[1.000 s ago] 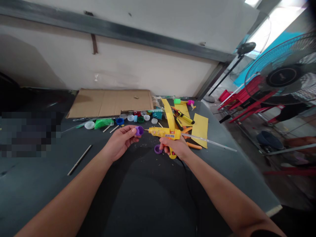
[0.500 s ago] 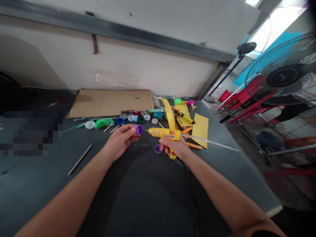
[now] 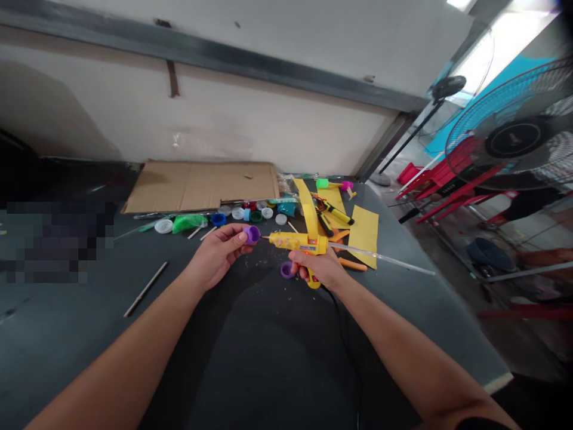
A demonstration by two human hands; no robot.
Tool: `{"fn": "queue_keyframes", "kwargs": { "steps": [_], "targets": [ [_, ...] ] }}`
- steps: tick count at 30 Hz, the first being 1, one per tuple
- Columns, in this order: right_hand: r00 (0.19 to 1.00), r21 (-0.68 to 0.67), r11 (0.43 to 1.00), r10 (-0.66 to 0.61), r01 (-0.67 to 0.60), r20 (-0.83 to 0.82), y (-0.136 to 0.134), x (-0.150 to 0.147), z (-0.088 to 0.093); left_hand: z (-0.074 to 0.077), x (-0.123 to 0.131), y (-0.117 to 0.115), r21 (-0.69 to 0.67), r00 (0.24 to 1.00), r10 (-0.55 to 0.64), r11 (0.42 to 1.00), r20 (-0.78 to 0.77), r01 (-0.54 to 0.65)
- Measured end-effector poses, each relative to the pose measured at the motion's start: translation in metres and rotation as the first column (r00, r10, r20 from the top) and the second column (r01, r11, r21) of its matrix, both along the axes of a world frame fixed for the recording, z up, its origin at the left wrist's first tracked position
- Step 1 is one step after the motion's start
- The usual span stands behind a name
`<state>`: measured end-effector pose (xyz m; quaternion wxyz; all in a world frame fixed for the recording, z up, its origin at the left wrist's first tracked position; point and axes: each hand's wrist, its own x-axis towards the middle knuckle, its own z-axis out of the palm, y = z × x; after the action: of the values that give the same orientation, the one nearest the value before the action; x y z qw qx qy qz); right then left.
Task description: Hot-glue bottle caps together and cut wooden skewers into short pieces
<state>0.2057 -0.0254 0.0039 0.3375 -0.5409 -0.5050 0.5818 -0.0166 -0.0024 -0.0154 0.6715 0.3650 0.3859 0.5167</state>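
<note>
Between the fingertips of my left hand [image 3: 222, 252] is a purple bottle cap [image 3: 252, 235], its open side turned toward the right. My right hand [image 3: 320, 266] grips a yellow hot glue gun [image 3: 298, 242] by its handle. The gun's nozzle points left, close to the cap's rim; whether they touch I cannot tell. A clear glue stick [image 3: 385, 257] juts from the gun's back end, and a black cord [image 3: 342, 328] hangs from the handle. Below the gun, a second purple cap [image 3: 287, 270] lies on the table, partly behind my right fingers.
Several bottle caps [image 3: 218, 220] line the front of a cardboard sheet [image 3: 201, 185]. Yellow paper pieces [image 3: 363, 236], a yellow-black cutter [image 3: 338, 212] and orange-handled scissors [image 3: 353, 264] lie at right. A thin stick [image 3: 145, 289] rests at left. A fan [image 3: 514, 140] stands beyond the table.
Almost nothing differs. Both hands, the cap and the glue gun stay in nearly the same places.
</note>
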Motion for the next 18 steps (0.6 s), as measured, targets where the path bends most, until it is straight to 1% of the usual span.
{"fn": "queue_keyframes", "kwargs": {
  "steps": [9, 13, 18],
  "targets": [
    [0.999, -0.015, 1.000, 0.024, -0.024, 0.038, -0.0008, 0.0003, 0.0018, 0.0003, -0.0026, -0.0002, 0.013, 1.000, -0.002, 1.000, -0.016, 0.002],
    [1.000, 0.011, 1.000, -0.003, 0.003, 0.016, 0.0002, 0.0005, -0.0006, 0.0000, -0.0024, 0.0001, 0.006, 1.000, -0.009, 1.000, -0.023, 0.009],
    [1.000, 0.018, 1.000, 0.005, -0.005, 0.007, 0.0000, 0.0004, -0.0021, -0.0013, -0.0030, -0.0002, 0.021, 0.999, -0.024, 0.999, -0.028, 0.024]
  ]
}}
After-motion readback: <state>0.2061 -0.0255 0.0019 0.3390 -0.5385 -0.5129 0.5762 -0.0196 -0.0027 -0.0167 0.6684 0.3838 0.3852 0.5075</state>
